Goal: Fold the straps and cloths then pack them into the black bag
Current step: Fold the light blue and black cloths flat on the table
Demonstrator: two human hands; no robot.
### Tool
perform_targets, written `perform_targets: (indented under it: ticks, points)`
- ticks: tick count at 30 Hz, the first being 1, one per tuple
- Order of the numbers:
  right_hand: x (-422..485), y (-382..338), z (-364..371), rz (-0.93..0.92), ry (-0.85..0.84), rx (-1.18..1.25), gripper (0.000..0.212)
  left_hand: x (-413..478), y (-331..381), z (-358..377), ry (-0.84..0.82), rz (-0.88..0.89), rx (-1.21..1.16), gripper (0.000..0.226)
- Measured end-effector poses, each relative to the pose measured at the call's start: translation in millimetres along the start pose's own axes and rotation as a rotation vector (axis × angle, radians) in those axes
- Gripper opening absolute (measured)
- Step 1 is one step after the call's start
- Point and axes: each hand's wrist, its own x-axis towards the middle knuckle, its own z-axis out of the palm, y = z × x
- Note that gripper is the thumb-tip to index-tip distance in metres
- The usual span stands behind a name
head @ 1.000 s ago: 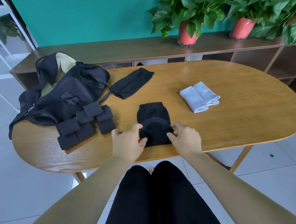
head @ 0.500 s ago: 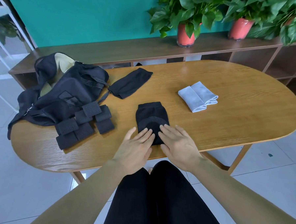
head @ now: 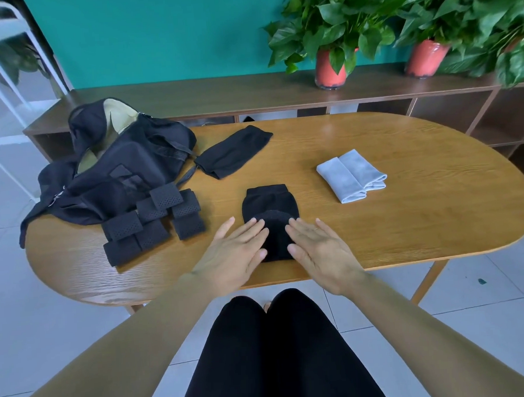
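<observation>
Black cloth (head: 270,207), folded, lies on table (head: 407,221) between both hands. Forearms reach forward, palms down. Left hand (head: 238,254) flat, fingers straight, tips on cloth's left side. Right hand (head: 321,251) flat too, tips on its right side. Neither grips anything. Straps (head: 152,222) stacked left of left hand, bag (head: 116,166) beyond them. Grey cloth (head: 350,175), folded, lies beyond right hand.

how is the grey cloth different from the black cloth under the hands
The grey cloth is pale and lies untouched, angled, farther right; the black cloth is dark, squarer to the near edge, with the left hand and right hand flat on it. The grey cloth shows two side-by-side folds; the black cloth one compact stack. Both lie folded on the table.
</observation>
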Motion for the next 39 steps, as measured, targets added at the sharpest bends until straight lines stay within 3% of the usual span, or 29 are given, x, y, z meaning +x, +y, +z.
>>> perform_targets:
  ticks: [2,6,11,16,19,23,29,34,39]
  points:
    - [11,6,-5,0.031,0.081,0.034,0.062,8,-6,-9,0.044,-0.033,-0.038,0.069]
    - [37,22,-9,0.120,0.212,0.028,0.036,31,-22,-19,0.071,-0.175,-0.084,0.043]
    - [75,42,-8,0.277,0.215,0.007,0.021,68,-39,-20,0.071,-0.288,-0.144,0.042]
    - [110,54,-8,0.332,0.134,-0.001,0.038,101,-47,-13,0.044,-0.377,-0.138,0.045]
    - [124,58,-9,0.219,0.070,0.036,0.048,107,-47,-4,0.049,-0.371,-0.079,0.044]
    - [132,63,-4,0.096,-0.023,-0.086,0.040,110,-50,1,0.085,-0.373,-0.036,0.043]
    - [112,72,1,0.096,0.002,-0.234,0.042,83,-26,-5,0.371,-0.340,-0.157,0.008]
    - [88,68,-3,0.164,0.021,-0.271,0.044,54,1,-9,0.156,-0.316,-0.080,0.022]
    - [59,62,-6,0.176,0.085,-0.299,0.047,50,8,-15,0.091,-0.344,0.076,0.032]
